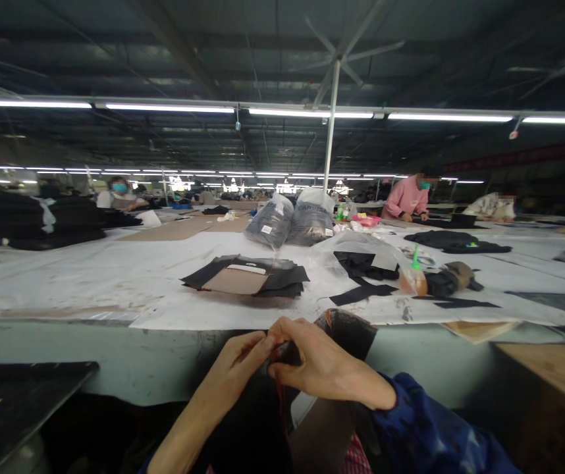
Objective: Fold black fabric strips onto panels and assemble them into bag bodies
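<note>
Both of my hands meet just below the table's front edge, at a black fabric piece [257, 421] with an orange-brown edge. My left hand [245, 359] pinches the fabric's upper edge, thumb and fingertips pressed together. My right hand [307, 355] curls over the same edge, its thumb below and its fingers above, touching the left fingertips. A dark flap of the fabric [346, 332] sticks out behind my right hand. On the table ahead lies a stack of black and brown cut pieces [247, 276] with a white strip on top.
The long white-covered table [89, 283] has filled plastic bags [309, 220], a bottle with a green nozzle [415, 276] and black pieces [361, 289] on it. A wooden box [554, 368] stands at right, a dark board [26, 395] at left. A person in pink [405, 197] works across the table.
</note>
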A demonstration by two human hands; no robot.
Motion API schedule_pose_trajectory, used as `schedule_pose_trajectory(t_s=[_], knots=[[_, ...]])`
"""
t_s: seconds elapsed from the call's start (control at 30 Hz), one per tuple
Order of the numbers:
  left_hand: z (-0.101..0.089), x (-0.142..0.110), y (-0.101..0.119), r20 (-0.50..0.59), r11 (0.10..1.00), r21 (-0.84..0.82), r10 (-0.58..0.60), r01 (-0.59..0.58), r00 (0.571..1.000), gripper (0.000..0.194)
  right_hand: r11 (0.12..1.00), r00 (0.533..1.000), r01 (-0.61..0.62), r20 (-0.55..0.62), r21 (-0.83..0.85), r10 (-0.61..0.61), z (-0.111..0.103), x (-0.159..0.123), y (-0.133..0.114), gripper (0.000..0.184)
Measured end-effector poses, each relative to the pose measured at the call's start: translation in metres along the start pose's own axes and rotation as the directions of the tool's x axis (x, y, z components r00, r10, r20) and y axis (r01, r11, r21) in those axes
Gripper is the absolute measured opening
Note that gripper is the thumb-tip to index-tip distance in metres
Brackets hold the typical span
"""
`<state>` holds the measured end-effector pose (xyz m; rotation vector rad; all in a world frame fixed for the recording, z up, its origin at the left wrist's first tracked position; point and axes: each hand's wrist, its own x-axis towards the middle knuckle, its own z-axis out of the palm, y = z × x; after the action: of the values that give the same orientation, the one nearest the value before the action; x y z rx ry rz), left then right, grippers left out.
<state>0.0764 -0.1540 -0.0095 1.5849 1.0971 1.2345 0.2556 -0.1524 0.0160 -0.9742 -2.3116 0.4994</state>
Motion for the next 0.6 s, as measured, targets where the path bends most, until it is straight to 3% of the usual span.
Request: schedule_pose_trajectory(t_s=[0.1,0.17,0.2,0.27,0.33,0.37,0.5,0.6], knots=[[0.000,0.003,0.006,0.088,0.993,0.114,0.025,-0.035,0.996,0.042,0.984,0.985,0.175,-0.014,0.043,-0.174,-0.021,0.001,0.003,0.022],[-0.002,0.006,0.003,0.105,0.981,0.181,0.051,-0.070,0.993,0.048,0.977,0.967,0.211,-0.151,0.030,-0.205,-0.044,0.007,0.024,0.024],[-0.004,0.008,0.000,0.111,0.974,0.209,0.063,-0.085,0.992,0.050,0.987,0.956,0.160,-0.247,-0.017,-0.160,-0.057,0.011,0.041,0.027],[-0.006,0.012,-0.006,0.101,0.956,0.266,0.100,-0.124,0.990,0.051,0.968,0.946,-0.126,-0.321,-0.217,0.051,-0.081,0.019,0.086,0.028],[-0.007,0.016,-0.012,0.035,0.941,0.304,0.145,-0.148,0.989,0.052,0.815,0.928,-0.371,-0.194,-0.445,0.317,-0.096,0.027,0.134,0.027],[-0.008,0.018,-0.015,-0.007,0.940,0.308,0.161,-0.151,0.987,0.053,0.796,0.919,-0.391,-0.146,-0.462,0.367,-0.100,0.029,0.155,0.026],[-0.010,0.021,-0.017,-0.122,0.961,0.253,0.147,-0.112,0.982,0.047,0.833,0.923,-0.351,-0.009,-0.428,0.384,-0.100,0.027,0.204,0.029],[-0.011,0.026,-0.014,-0.072,0.964,0.250,0.109,-0.088,0.991,0.038,0.877,0.930,-0.341,0.018,-0.340,0.368,-0.102,0.013,0.212,0.025]])
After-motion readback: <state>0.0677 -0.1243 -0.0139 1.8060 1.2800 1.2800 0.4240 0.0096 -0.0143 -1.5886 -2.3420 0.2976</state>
